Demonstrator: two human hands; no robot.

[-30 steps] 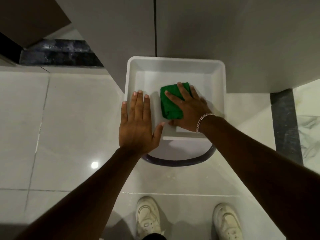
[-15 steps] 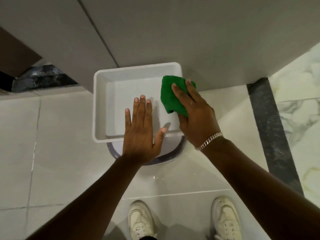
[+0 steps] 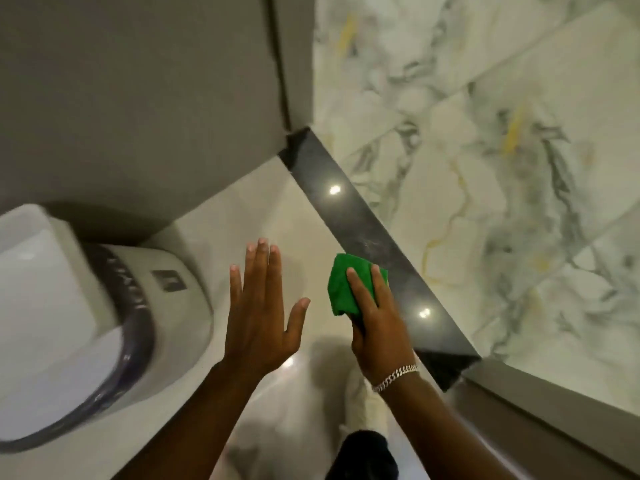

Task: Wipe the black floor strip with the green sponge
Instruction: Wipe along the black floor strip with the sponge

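1. head view, looking down: two hands, one green sponge, one black floor strip, one white tub, one bracelet.
2. right hand: one; fingers curled over the top of the green sponge and gripping it, thumb hidden beneath.
3. green sponge: one; folded, held at the left edge of the black floor strip, its far corner overlapping the strip; whether it presses on the floor cannot be told.
4. black floor strip: one; glossy, running diagonally from the grey wall corner at top toward lower right, between the cream floor tile and the veined marble floor; two light reflections on it.
5. left hand: one; spread flat, fingers open, holding nothing, over the cream tile just left of the sponge.
6. white tub: one; at the left edge, blurred, sitting on a grey base with a dark rim; nothing visible inside.
7. bracelet: one; silver chain on the right wrist.
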